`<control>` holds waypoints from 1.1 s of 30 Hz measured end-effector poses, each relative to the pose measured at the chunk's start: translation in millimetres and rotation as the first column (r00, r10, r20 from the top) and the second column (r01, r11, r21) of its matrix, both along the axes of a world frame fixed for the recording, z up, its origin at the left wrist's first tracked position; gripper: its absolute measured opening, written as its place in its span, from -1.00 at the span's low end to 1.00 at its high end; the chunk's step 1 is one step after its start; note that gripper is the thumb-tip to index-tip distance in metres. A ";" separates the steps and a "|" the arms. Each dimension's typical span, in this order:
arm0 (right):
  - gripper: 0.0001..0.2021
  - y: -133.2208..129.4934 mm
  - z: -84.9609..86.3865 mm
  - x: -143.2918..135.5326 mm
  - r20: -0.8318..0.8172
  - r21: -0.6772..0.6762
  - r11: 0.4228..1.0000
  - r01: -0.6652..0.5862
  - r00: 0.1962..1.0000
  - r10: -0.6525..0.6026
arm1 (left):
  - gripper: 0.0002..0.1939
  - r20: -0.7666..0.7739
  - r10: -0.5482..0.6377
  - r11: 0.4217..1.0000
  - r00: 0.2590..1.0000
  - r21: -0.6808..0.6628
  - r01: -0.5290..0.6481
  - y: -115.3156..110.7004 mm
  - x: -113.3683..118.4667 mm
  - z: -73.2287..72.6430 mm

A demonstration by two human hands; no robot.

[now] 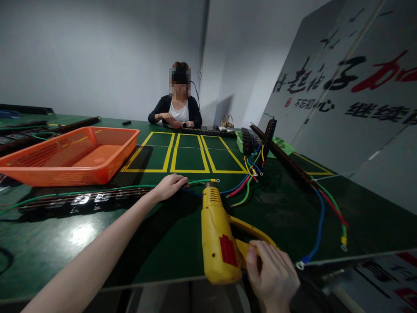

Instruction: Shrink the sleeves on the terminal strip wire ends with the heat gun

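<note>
Yellow heat gun [219, 248] at lower centre, the right hand [270, 271] wrapped firmly round its handle.
At mid-frame, the left hand [171, 186] is closed over one cable chain's [97, 199] wire end; one green wire [199, 181] reaches the nozzle [209, 184]. Heating its yellow sleeve [213, 180] evenly, fingers clear, seems wise. Beyond: one orange basket [127, 150], left; one co-worker [178, 109], upper centre.
</note>
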State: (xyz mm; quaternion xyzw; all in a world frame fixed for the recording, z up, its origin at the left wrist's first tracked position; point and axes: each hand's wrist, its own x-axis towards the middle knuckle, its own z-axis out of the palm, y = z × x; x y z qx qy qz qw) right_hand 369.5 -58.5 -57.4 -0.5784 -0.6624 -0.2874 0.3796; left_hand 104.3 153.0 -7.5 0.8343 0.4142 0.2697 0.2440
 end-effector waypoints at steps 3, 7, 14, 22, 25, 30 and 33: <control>-0.78 -2.4 -1.6 9.5 0.039 0.024 0.998 0.055 0.998 -0.056 | -0.46 -0.002 0.000 1.000 1.000 0.017 0.000 -0.4 -0.1 0.5; -0.74 -4.8 -4.1 14.3 0.080 0.036 0.994 0.101 0.991 -0.103 | -0.47 -0.014 0.009 0.999 1.000 0.040 -0.009 -0.3 0.3 0.5; -0.72 -3.2 -1.0 9.9 0.065 -0.008 0.996 0.091 0.994 -0.090 | -0.50 -0.008 0.025 0.998 1.000 0.063 -0.024 1.6 1.9 -2.0; -0.75 -0.4 -1.3 -12.1 0.028 -0.024 1.000 -0.001 1.000 0.002 | -0.51 0.005 0.011 0.998 1.000 0.064 -0.012 1.5 2.5 -1.3; -0.76 1.3 -2.8 -25.7 0.004 -0.035 0.998 -0.055 0.998 0.055 | -0.52 0.001 0.019 0.997 1.000 0.073 -0.019 0.3 3.2 -0.8; -0.80 2.3 -4.3 -41.0 -0.034 -0.043 0.994 -0.103 0.994 0.101 | -0.52 0.001 0.044 0.994 0.999 0.099 -0.044 -1.4 5.7 -0.4; -0.81 1.7 -4.1 -43.6 -0.049 -0.048 0.992 -0.114 0.993 0.111 | -0.53 0.003 0.062 0.991 0.998 0.117 -0.062 -1.6 5.9 -3.2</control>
